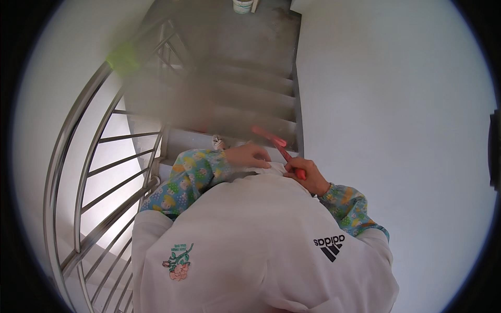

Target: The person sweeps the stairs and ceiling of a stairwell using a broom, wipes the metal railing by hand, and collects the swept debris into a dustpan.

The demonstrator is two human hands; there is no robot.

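My left hand (248, 155) pinches white fabric at the lower edge of the white sweatshirt (250, 227) worn on my body. A slim red tool (280, 148) is gripped in my right hand (309, 176); its long end points up and to the left, and its rounded end shows below the fingers. Blur hides what kind of tool it is. The fingers of my right hand also meet the fabric's edge (276, 169). Patterned blue-green sleeve covers (193, 176) are on both forearms. The sweatshirt bears an Adidas logo and an embroidered flower.
Grey stairs (254, 88) descend ahead to a landing, where a white bucket (242, 6) stands. A metal railing (78, 117) runs along the left, and a white wall (383, 117) rises on the right. One shoe (217, 142) shows on a step. A grey blur and a green patch (125, 58) veil the upper left.
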